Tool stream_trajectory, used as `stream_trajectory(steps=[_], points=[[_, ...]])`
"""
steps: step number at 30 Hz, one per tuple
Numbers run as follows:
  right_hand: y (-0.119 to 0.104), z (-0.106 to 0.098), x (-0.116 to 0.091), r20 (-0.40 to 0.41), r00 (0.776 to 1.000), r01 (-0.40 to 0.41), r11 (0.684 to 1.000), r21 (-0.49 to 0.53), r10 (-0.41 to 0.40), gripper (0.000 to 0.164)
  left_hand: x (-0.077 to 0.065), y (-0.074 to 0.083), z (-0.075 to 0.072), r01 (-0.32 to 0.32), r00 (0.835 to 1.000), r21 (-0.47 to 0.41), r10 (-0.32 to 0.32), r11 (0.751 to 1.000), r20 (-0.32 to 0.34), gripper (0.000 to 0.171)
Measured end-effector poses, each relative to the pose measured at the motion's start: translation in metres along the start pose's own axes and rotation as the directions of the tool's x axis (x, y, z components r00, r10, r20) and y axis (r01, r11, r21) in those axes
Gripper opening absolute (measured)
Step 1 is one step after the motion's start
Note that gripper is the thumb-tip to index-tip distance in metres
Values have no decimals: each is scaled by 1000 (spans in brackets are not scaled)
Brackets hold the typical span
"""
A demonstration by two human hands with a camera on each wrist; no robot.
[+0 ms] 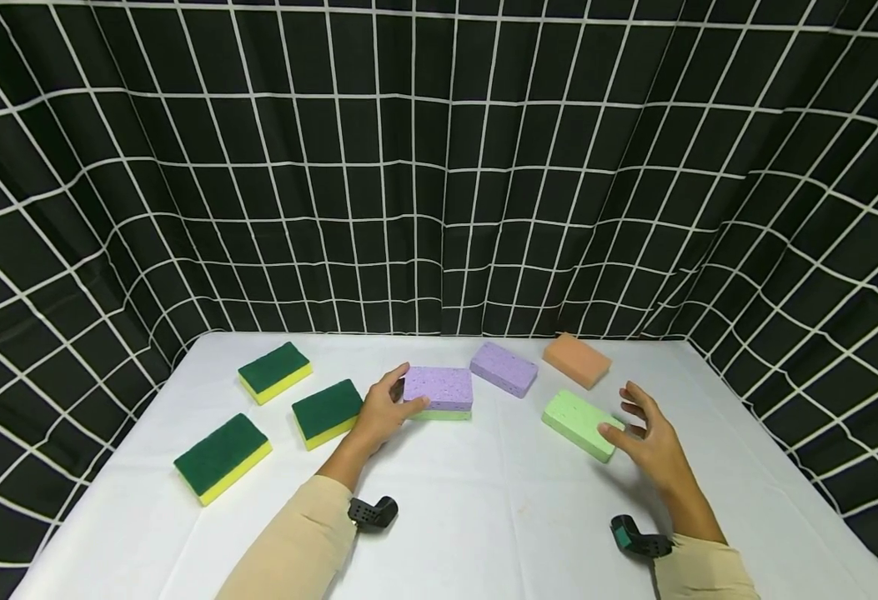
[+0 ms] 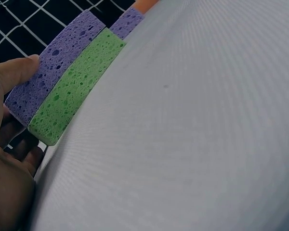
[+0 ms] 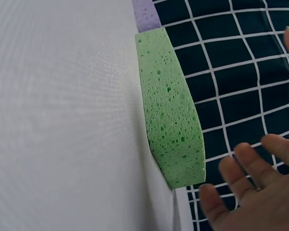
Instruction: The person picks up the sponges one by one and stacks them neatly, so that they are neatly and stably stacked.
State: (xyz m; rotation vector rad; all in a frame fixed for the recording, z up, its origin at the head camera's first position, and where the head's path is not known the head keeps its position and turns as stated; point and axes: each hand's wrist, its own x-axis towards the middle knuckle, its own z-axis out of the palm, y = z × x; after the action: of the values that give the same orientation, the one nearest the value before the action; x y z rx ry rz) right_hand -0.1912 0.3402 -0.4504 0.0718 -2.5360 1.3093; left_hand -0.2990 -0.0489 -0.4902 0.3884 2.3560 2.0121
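My left hand [image 1: 384,410] is at the left end of a purple sponge [image 1: 439,387], the thumb on its front side and a finger by its rear corner, holding it. This purple sponge lies flat on a light green sponge [image 2: 77,89], their long sides roughly lined up. To the right, my right hand [image 1: 652,442] hovers with fingers spread and loosely bent. It is over the right end of another light green sponge [image 1: 575,423], which rests on the table. In the right wrist view a gap separates the fingers [image 3: 253,166] from that sponge.
Several green-and-yellow scouring sponges [image 1: 221,454] lie on the left. A second purple sponge [image 1: 504,368] and an orange sponge [image 1: 577,359] lie towards the back. A white cloth [image 1: 484,533] covers the table, and a black curtain with white grid lines [image 1: 439,192] encloses it.
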Motion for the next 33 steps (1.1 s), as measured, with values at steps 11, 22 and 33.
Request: stream_trajectory(steps=[11,22,33], points=[[10,2,-3,123,985,-119,993,-6,118,92,1,0,2,5,1000,15,-5,1000,-7,73],[13,6,-5,158,977,-133,988,-75,143,98,-1,1,4,7,1000,17,-7,1000,-1,75],[16,14,-2,130,981,-106,964,-244,141,96,-2,2,0,-2,1000,13,2,1000,-3,76]])
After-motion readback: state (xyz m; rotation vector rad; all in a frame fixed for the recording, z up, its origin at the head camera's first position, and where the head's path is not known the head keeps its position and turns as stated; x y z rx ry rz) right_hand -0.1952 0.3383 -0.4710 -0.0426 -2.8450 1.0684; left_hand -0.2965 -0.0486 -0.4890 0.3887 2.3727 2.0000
